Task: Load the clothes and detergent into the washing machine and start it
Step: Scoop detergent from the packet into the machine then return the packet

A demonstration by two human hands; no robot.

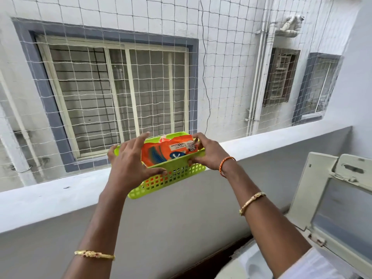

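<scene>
At about five o'clock, nearest the camera, the washing machine's raised lid [330,200] stands open and tilted back, cream-coloured with a clear panel, just beside the right forearm. Both forearms reach up and forward from the bottom edge, each with a gold bangle; the right wrist also carries an orange thread band [226,165]. Near the centre, both hands hold a lime-green perforated basket [171,179] tipped toward the camera, in front of the grey parapet wall [60,224], whose flat white top runs from nine o'clock up toward three o'clock. The left hand [128,164] grips the basket's left end, thumb along the near rim and fingers spread up over the far edge. The right hand [207,152] clasps the right end, its fingertips touching the top corner of the orange detergent packet [161,153]. The packet lies inside the basket, between the two hands, with printed text showing on its upper right. Beyond the parapet, white netting [221,67] hangs across the opening, and behind it, at eleven o'clock, a large grey-framed window [112,93] sits in a white tiled wall, with smaller windows at two o'clock.
</scene>
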